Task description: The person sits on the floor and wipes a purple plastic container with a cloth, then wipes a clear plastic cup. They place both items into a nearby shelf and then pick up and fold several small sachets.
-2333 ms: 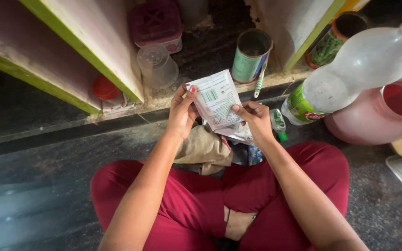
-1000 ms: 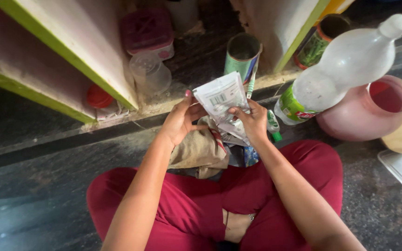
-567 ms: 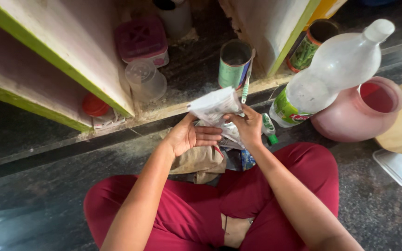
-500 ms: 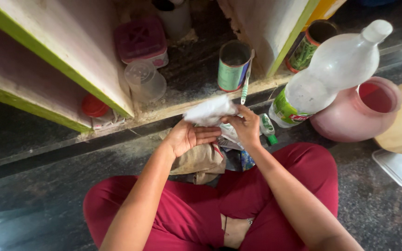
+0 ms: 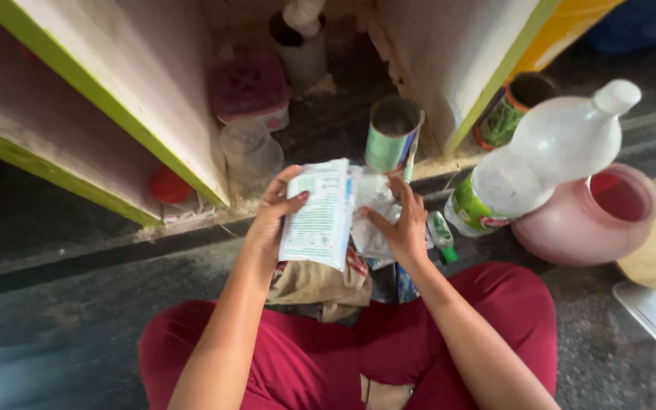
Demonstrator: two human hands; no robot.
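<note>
The left hand point(image 5: 271, 220) grips a flat white plastic packet with green print point(image 5: 319, 215) by its left edge, thumb across the front face and fingers curled behind it. The packet stands nearly upright, printed side toward the camera, above the lap. Half a second earlier the same packet was tipped over and bunched between both hands, showing only a white crumpled edge; it is now turned back up and flattened out, so its face is readable again.

The right hand point(image 5: 400, 228) has come off that packet. Its fingers are partly closed on a crumpled clear plastic wrapper point(image 5: 373, 209), which lies just beside the packet's right edge and touches it. The two pieces, handled as one bundle before, now sit in separate hands; in my judgement the sorting of the wrappers has advanced by one separation.

Below the hands, a beige crumpled cloth point(image 5: 320, 281) rests against the red trousers point(image 5: 305, 357). A green-labelled open tin can point(image 5: 391, 130) stands on the dark floor behind the hands. A large clear plastic bottle with a white cap point(image 5: 548, 159) leans against a pink round pot point(image 5: 594, 220) at the right.
</note>
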